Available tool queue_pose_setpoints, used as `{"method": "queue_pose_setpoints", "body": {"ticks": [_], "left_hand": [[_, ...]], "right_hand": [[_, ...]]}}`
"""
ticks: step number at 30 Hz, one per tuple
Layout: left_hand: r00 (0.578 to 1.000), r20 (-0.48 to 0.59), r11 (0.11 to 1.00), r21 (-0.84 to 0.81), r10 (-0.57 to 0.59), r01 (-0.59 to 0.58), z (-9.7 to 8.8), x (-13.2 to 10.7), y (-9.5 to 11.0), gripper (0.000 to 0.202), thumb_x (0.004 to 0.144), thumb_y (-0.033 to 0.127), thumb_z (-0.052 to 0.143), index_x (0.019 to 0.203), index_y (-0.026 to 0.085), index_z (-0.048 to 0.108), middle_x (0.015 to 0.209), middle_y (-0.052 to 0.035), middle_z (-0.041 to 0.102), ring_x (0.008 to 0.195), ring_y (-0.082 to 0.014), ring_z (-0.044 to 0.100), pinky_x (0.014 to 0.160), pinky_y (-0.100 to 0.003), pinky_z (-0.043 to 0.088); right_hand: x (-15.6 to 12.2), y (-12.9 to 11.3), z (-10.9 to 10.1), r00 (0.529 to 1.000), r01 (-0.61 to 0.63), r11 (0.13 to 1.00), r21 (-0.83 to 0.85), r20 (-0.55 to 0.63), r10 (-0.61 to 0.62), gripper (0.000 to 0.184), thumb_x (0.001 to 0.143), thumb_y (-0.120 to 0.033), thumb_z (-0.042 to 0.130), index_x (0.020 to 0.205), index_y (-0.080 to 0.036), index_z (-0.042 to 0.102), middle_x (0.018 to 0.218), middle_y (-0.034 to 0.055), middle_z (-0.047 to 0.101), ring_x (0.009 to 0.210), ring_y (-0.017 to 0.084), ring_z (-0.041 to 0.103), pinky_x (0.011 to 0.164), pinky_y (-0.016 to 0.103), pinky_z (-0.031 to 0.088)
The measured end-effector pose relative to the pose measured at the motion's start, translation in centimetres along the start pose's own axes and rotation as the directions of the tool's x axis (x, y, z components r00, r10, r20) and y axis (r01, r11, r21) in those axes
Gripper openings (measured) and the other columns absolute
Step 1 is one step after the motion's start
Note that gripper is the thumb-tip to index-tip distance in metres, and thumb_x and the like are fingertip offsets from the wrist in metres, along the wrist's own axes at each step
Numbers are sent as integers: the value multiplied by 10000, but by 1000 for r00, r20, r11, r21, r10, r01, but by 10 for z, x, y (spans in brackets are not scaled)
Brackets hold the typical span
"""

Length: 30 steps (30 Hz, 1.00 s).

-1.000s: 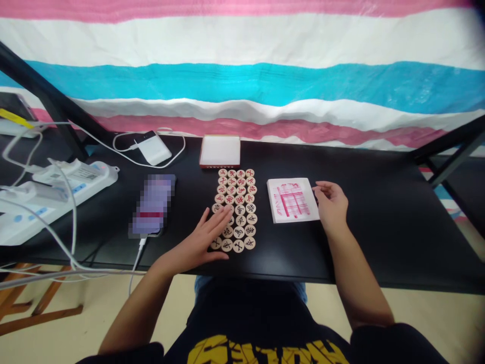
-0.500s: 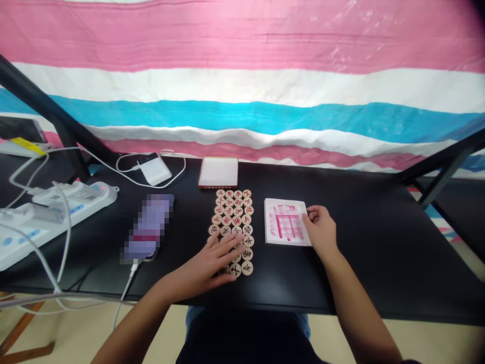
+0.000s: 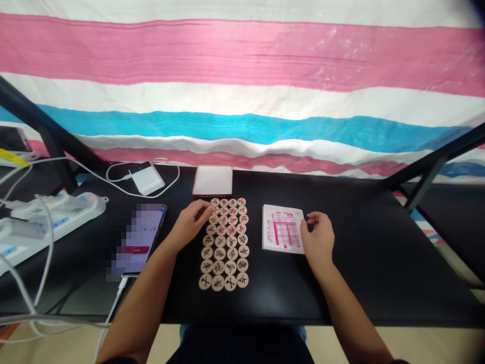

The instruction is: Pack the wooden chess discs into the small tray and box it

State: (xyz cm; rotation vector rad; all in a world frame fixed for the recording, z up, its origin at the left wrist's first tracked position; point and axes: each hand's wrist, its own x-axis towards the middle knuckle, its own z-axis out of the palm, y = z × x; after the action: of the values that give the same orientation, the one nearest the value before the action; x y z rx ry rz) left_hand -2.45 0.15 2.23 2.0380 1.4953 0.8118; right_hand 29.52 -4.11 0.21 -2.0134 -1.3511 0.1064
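On black desk (image 3: 379,283) | left hand (image 3: 188,225) curled at xiangqi pieces (image 3: 225,242), right hand (image 3: 319,238) at folded board (image 3: 282,228), grips unclear | next likely calls for unfolding board

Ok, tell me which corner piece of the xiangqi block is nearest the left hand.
The top-left wooden disc, with a red character, sits just beyond the left hand; the other three corner pieces lie farther off.

**What sits where on your desk (image 3: 352,298)**

Your block of xiangqi pieces (image 3: 225,242) lies mid-desk, with the paper xiangqi board (image 3: 282,229) just right of it and a flat box (image 3: 212,181) just behind it. Left of the pieces lies your phone (image 3: 139,238), with a power bank (image 3: 146,178) behind it and a power strip (image 3: 56,220) further left.
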Motion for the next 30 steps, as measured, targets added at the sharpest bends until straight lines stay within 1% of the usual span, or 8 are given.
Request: {"method": "queue_pose_setpoints", "body": {"ticks": [2, 5, 8, 11, 14, 19, 23, 30], "left_hand": [[999, 2, 998, -39, -48, 48, 1, -2, -9, 255, 867, 392, 407, 821, 180, 542, 794, -12, 581, 732, -136, 536, 686, -243, 426], [997, 17, 997, -35, -69, 70, 1, -9, -19, 267, 859, 409, 415, 830, 184, 556, 819, -16, 599, 769, -147, 545, 710, -247, 421], [997, 17, 997, -13, -73, 73, 0, -11, -23, 263, 856, 403, 419, 844, 186, 567, 837, -20, 609, 775, -151, 547, 695, -249, 418], [997, 29, 998, -2, -69, 70, 1, -9, -22, 260, 851, 399, 421, 850, 187, 571, 838, -23, 610, 760, -152, 546, 649, -247, 417], [997, 53, 999, -4, -47, 48, 2, -7, -21, 259, 847, 395, 422, 844, 186, 574, 824, -23, 605, 749, -151, 547, 644, -251, 421], [998, 57, 1000, -7, -16, 16, 1, -8, -23, 236, 859, 370, 421, 860, 186, 570, 855, -24, 600, 784, -146, 549, 698, -253, 426], [998, 64, 1000, 0, -19, 19, 1, -8, -22, 233, 858, 369, 422, 848, 190, 571, 854, -26, 608, 787, -151, 554, 718, -259, 431], [995, 79, 998, 18, -56, 55, 4, -8, -26, 258, 844, 400, 428, 853, 191, 580, 855, -31, 628, 780, -160, 566, 688, -255, 436]], "right_hand": [[-5, -9, -1, 994, 96, 994, -50, 57, -93, 202, 736, -270, 467, 892, -151, 516, 801, 68, 560, 773, 206, 510, 717, 319, 398], [-13, -24, 2, 956, 216, 953, -213, 244, -162, 297, 761, -278, 478, 989, -99, 542, 968, 148, 568, 880, 258, 499, 775, 360, 389], [-13, -36, 6, 933, 248, 879, -407, 345, -103, 430, 775, -320, 503, 1101, -40, 517, 1099, 207, 525, 942, 305, 489, 787, 385, 384], [-5, -43, 7, 914, 243, 838, -488, 406, -29, 487, 776, -346, 524, 1134, -18, 495, 1084, 208, 530, 945, 308, 509, 770, 365, 397], [5, -47, 5, 893, 231, 825, -516, 449, 31, 463, 769, -335, 540, 1111, -25, 513, 1050, 198, 542, 938, 294, 530, 764, 340, 401], [11, -50, 5, 839, 265, 819, -509, 541, 65, 382, 798, -305, 497, 1083, -56, 543, 1038, 181, 573, 937, 299, 542, 770, 357, 395], [13, -50, 5, 831, 259, 816, -517, 550, 84, 354, 792, -294, 516, 1060, -67, 550, 1023, 170, 579, 942, 296, 535, 752, 350, 393], [17, -42, 8, 819, 287, 853, -435, 574, 18, 206, 799, -283, 517, 931, -158, 615, 1022, 144, 545, 929, 273, 506, 746, 350, 372]]}}
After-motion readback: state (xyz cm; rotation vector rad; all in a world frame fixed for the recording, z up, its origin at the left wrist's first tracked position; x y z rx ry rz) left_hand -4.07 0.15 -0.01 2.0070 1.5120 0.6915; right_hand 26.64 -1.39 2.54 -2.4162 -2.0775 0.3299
